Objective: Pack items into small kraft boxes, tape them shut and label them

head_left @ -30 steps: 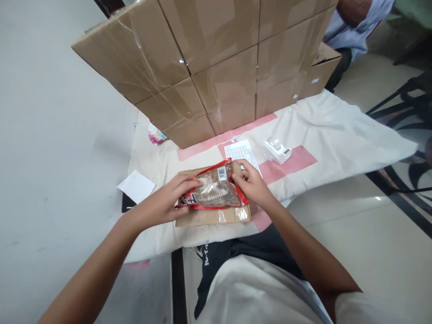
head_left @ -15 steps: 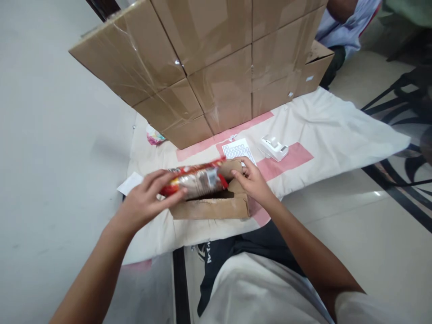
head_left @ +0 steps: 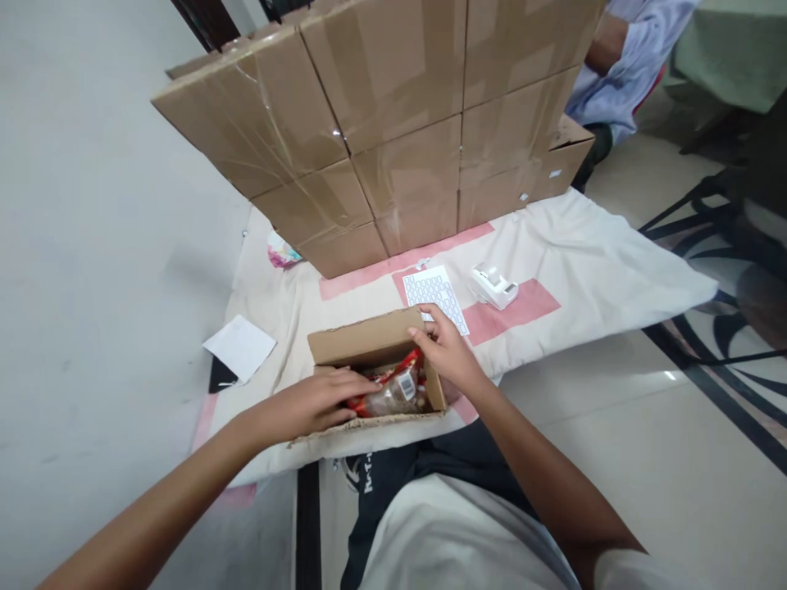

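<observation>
A small open cardboard box [head_left: 362, 338] sits near the front edge of the cloth-covered table. Inside it lies a red, partly clear plastic packet [head_left: 393, 395] with a white barcode label. My left hand [head_left: 320, 399] rests over the box's left part with its fingers stretched out on the packet's left end, covering it. The fingers of my right hand [head_left: 443, 346] pinch the back right corner of the box's raised flap. What else may lie under the packet is hidden.
Large taped cartons [head_left: 411, 168] stand along the back. Behind the box are a sticker sheet [head_left: 434, 293] and a white tape dispenser [head_left: 495, 287]. White paper [head_left: 239, 348] lies on a dark object at left. A person's arm [head_left: 607, 45] shows at top right.
The packet has gone down into the box, with my left hand lowered along with it. The back flap now stands up in view, and my right hand is still at its corner.
</observation>
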`<action>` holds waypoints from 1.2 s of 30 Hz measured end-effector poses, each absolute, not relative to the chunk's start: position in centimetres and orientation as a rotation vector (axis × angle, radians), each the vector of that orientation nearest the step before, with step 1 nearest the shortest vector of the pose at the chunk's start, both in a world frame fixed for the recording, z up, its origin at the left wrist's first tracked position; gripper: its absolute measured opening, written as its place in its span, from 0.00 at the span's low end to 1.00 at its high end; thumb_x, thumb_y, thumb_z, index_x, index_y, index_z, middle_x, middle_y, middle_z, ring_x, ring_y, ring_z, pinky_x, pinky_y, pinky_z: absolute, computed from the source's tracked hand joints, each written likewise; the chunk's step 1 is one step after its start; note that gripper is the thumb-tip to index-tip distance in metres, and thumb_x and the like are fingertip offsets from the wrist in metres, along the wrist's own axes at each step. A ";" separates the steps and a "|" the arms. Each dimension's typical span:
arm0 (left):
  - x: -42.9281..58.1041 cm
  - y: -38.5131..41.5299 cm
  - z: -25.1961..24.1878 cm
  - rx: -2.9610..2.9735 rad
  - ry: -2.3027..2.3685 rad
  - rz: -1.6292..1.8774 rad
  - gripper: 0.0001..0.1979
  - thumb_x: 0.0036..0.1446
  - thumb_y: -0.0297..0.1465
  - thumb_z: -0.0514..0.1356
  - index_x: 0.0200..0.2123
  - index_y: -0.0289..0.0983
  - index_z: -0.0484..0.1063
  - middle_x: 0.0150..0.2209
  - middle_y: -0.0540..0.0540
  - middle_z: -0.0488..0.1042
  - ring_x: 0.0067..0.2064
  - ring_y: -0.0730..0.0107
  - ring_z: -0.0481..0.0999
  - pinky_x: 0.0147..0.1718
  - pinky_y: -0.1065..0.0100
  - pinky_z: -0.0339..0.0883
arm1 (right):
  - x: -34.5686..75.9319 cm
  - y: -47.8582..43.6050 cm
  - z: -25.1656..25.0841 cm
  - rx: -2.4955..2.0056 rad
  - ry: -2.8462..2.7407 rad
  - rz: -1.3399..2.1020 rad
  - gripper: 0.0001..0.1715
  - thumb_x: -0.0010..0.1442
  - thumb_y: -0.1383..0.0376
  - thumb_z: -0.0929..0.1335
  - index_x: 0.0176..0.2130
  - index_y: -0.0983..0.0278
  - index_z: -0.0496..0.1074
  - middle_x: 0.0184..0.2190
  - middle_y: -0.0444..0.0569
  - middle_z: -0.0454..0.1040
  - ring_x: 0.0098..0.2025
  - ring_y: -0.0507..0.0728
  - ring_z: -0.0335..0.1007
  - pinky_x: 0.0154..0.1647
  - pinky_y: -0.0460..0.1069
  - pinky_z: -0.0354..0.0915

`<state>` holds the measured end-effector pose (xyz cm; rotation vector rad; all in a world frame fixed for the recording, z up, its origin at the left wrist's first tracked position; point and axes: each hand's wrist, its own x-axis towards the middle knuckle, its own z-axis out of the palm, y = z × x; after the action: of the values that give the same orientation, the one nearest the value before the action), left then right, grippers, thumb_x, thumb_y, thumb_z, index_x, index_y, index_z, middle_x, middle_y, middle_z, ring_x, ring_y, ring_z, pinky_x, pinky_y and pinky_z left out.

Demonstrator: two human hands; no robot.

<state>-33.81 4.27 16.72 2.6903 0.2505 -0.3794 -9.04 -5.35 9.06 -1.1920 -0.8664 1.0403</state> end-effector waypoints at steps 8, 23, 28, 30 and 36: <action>-31.7 4.4 14.1 3.093 0.170 -0.491 0.27 0.63 0.31 0.62 0.65 0.46 0.65 0.64 0.42 0.68 0.58 0.54 0.73 0.49 0.58 0.72 | -8.9 -5.3 8.5 -1.196 -0.865 0.997 0.17 0.65 0.57 0.68 0.51 0.58 0.65 0.36 0.45 0.79 0.37 0.57 0.77 0.35 0.49 0.69; -39.3 4.4 13.6 3.127 0.212 0.145 0.17 0.70 0.39 0.53 0.34 0.38 0.77 0.56 0.40 0.77 0.52 0.57 0.75 0.49 0.58 0.69 | -8.4 -7.8 12.2 -1.141 -2.057 -0.064 0.24 0.65 0.63 0.70 0.59 0.49 0.72 0.69 0.50 0.60 0.72 0.70 0.46 0.68 0.69 0.57; -41.5 3.0 12.4 3.071 0.499 0.919 0.14 0.67 0.34 0.53 0.31 0.40 0.74 0.47 0.40 0.78 0.49 0.54 0.74 0.48 0.53 0.67 | -8.3 -8.9 12.8 -1.076 -2.148 0.032 0.14 0.66 0.63 0.69 0.51 0.53 0.78 0.70 0.48 0.57 0.73 0.70 0.43 0.68 0.68 0.56; -42.0 3.1 11.9 2.908 0.666 0.893 0.17 0.70 0.39 0.49 0.39 0.40 0.76 0.46 0.38 0.77 0.47 0.55 0.74 0.46 0.54 0.68 | -8.3 -9.7 12.1 -1.124 -2.140 0.094 0.12 0.67 0.64 0.67 0.48 0.57 0.78 0.71 0.49 0.56 0.73 0.71 0.44 0.69 0.68 0.55; -43.8 2.8 12.3 2.359 0.727 0.815 0.41 0.66 0.59 0.31 0.64 0.41 0.64 0.56 0.33 0.71 0.52 0.51 0.76 0.43 0.55 0.73 | -8.7 -12.6 9.1 -1.177 -1.858 0.299 0.46 0.63 0.45 0.68 0.73 0.52 0.51 0.75 0.53 0.37 0.74 0.75 0.39 0.70 0.74 0.51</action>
<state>-43.82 2.79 12.32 2.3587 0.7272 0.8146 -8.65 -12.62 9.13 -1.1768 -1.8581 0.2989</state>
